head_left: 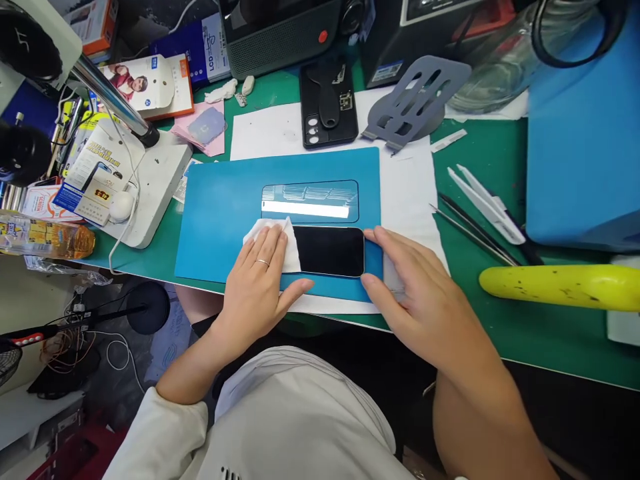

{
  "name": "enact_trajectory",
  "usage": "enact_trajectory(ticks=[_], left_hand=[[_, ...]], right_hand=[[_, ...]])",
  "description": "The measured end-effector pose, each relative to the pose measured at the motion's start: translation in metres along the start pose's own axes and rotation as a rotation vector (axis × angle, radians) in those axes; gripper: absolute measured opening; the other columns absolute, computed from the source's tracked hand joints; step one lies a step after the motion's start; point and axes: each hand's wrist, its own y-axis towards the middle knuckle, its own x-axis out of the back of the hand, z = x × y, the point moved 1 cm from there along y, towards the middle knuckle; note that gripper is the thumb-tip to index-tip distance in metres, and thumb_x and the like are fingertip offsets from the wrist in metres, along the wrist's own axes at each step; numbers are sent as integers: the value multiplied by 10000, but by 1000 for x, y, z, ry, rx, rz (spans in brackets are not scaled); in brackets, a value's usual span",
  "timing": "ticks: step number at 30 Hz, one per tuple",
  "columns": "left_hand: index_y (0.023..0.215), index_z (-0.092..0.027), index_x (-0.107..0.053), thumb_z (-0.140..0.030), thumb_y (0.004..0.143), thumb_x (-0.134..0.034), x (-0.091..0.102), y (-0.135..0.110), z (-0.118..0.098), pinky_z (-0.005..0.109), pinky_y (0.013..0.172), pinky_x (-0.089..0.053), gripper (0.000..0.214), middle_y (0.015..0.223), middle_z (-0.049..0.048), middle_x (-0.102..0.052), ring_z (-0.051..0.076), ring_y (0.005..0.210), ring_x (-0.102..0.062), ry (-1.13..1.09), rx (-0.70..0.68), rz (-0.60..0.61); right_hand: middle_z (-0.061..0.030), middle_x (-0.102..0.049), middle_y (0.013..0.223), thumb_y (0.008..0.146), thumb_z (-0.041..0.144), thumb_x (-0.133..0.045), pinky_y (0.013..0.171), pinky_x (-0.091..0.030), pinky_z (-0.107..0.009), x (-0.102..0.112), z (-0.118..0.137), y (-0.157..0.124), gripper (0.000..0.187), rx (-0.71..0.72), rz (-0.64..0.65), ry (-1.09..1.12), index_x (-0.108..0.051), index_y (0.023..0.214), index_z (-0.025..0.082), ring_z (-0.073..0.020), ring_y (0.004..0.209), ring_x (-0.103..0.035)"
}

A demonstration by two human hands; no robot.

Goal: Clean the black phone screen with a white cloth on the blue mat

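Note:
A black smartphone [330, 251] lies screen up on a blue mat [220, 200] near the table's front edge. My left hand [260, 280] lies flat on a white wipe [273, 233], pressing it onto the phone's left end, fingers stretched out. My right hand [415, 293] grips the phone's right end between thumb and fingers. Just beyond the phone, a clear screen protector [310, 201] rests on the mat.
White paper [410, 180] lies under the mat on a green table [500, 320]. A black phone case [329, 103] and a grey stand [415, 100] sit behind. Tweezers and white tools [485, 213] lie right, a yellow bar [560, 287] in front of them. A lamp base [160, 180] stands left.

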Motion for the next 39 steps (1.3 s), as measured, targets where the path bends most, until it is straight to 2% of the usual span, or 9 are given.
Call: enact_trajectory(ticks=[6,8,11,14,21,27,33,36,39], left_hand=[[1624,-31,-365,-595,1120,-336,7,-21,-3,517,1295,-385,757,1686,228,-420,337,1612,-357,15,3,43],[1588,-4,-424,-605,1116,-334,8,-18,-3,508,1286,-404,769,1658,241,-457,343,1586,-409,26,0,44],[1506,28,-530,-633,1104,-344,5,-1,-1,496,1287,-409,795,1609,256,-517,360,1540,-480,37,-5,22],[1534,12,-510,-604,1107,-379,1,8,-1,524,1289,-402,761,1626,264,-488,360,1557,-455,42,-11,11],[1533,7,-511,-636,1088,-402,0,-13,-19,502,1263,-435,790,1624,254,-501,359,1549,-469,66,-35,6],[1544,-52,-543,-560,1111,-414,-19,20,-46,467,1273,-410,680,1647,180,-505,335,1553,-469,106,-142,20],[1571,-28,-503,-529,1108,-454,-29,39,-71,462,1294,-366,685,1662,181,-482,327,1586,-416,98,-218,57],[1576,-1,-478,-517,1111,-451,-28,38,-73,443,1303,-353,695,1671,192,-464,315,1591,-409,93,-226,59],[1561,12,-477,-577,1093,-465,-24,31,-63,448,1311,-344,752,1677,210,-447,322,1598,-394,62,-219,39]], right_hand=[[-90,-596,1583,1066,411,-530,1181,-526,-525,-2,3,-1,609,-58,13,-34,-417,1650,283,-331,1483,-542],[-87,-598,1581,1058,444,-545,1180,-525,-515,-2,3,-1,605,-79,11,-22,-447,1633,285,-335,1482,-541],[-85,-583,1597,1046,492,-560,1203,-495,-528,-2,1,-1,609,-114,8,17,-479,1613,286,-343,1490,-526],[-83,-573,1606,1043,510,-559,1209,-484,-527,-2,-1,-2,610,-127,11,41,-488,1606,286,-346,1495,-516],[-89,-619,1552,1036,515,-567,1176,-505,-556,-7,-2,1,592,-92,-31,33,-517,1587,302,-361,1464,-540],[-89,-639,1534,1067,416,-523,1206,-488,-554,-10,-2,3,541,-65,-84,86,-503,1599,318,-316,1461,-555],[-96,-607,1570,1095,360,-433,1211,-506,-499,-10,-1,-2,513,-187,-95,180,-502,1600,305,-273,1427,-611],[-106,-599,1578,1086,360,-447,1207,-510,-493,-11,-1,-2,537,-193,-87,162,-482,1617,288,-286,1432,-606],[-106,-609,1570,1078,363,-471,1216,-500,-501,-11,-2,0,546,-127,-81,121,-480,1618,280,-291,1466,-570]])
